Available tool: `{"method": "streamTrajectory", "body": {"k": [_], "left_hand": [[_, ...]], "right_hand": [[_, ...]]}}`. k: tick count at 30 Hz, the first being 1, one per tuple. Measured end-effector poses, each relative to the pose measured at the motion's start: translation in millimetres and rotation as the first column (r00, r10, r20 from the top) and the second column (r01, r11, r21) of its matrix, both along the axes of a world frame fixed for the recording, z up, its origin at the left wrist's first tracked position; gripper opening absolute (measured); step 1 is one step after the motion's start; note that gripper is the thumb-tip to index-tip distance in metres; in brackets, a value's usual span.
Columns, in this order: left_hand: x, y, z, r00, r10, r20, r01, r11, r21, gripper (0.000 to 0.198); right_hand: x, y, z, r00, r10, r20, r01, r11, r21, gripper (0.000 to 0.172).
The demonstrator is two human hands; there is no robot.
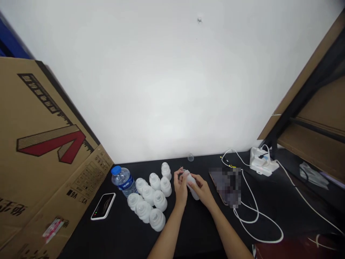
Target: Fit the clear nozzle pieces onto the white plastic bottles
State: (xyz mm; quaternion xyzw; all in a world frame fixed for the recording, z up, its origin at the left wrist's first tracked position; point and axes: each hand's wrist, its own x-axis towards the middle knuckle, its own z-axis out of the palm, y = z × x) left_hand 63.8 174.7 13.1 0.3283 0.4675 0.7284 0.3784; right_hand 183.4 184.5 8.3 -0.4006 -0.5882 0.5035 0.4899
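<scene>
Left edge: a tan corrugated cardboard panel [40, 144] printed with a red-and-black mark is angling in over the black tabletop [205, 169]. Beside it, a slim black smartphone [103, 206] is lying on the table, and a clear plastic water bottle [122, 181] with a blue cap is lying tilted just behind it.

Next, a cluster of squat white plastic bottles [160, 200] is standing packed together, most of them touching, right beside your left hand [180, 185]. That hand is closing around the upper end of a frosted white plastic bottle [195, 192], which is tilted above the table between your hands. Your right hand [201, 190] is gripping its body. Your fingers are hiding the top, so it's hard to tell what is happening at that end.

Risk: a slip from this tilted hold could send the bottle into the cluster, and a knock from your left wrist could topple its tightly packed neighbours.

Further on, a small clear container [191, 157] is sitting against the wall. To the right, a pixelated flat object [225, 185] is lying near your right hand, and a thin white cable [257, 212] is looping from a white charging dock [262, 162]. Those loops could snag your right forearm if you're swinging it wide. A dark metal shelf frame [289, 118] is closing off the right side.
</scene>
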Motion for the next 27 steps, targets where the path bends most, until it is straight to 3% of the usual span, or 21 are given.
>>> {"method": "streamTrajectory", "body": {"k": [6,12,21,27], "left_hand": [[3,-1,-11.2,0.999,-0.028,-0.028,0.028,0.999,0.022,0.041],[1,5,-17.9,0.998,-0.028,0.047,0.028,0.999,-0.015,0.067],[1,2,-9.6,1.000,0.012,0.023,-0.010,0.998,-0.054,0.047],[-2,-1,-9.0,1.000,0.004,0.013,-0.003,0.998,-0.055,0.048]], "right_hand": [[0,-4,-2.9,0.970,-0.195,0.148,0.171,0.971,0.165,0.045],[1,-6,-6.9,0.942,-0.249,0.223,0.153,0.914,0.376,0.034],[-2,-11,-11.6,0.871,-0.346,0.348,0.149,0.863,0.483,0.048],[6,-9,-5.5,0.880,-0.229,0.417,-0.010,0.867,0.498,0.053]]}}
